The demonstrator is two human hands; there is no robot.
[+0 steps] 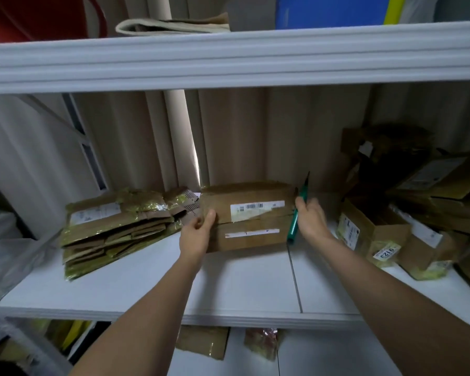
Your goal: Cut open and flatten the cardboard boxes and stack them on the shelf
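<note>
A cardboard box [251, 215] is sitting on the white shelf [228, 280], toward the back, near the ribbed wall [234, 131]. Its top is facing the camera, showing a white barcode label [257, 208] and a narrower white strip [251, 232] below it. The left hand [200, 230] is gripping the box's left edge, thumb over the top face and fingers curling behind. The right hand [308, 217] is resting at the box's right edge with its fingers clenching a green cutter [296, 213], which is pointing up and slightly right, its dark tip rising above the box. Just left of the box, a stack [114, 229] of flattened cardboard with yellow tape is lying on the shelf, touching or nearly touching the box. To the right, unflattened boxes [391, 234] are crowding together.
</note>
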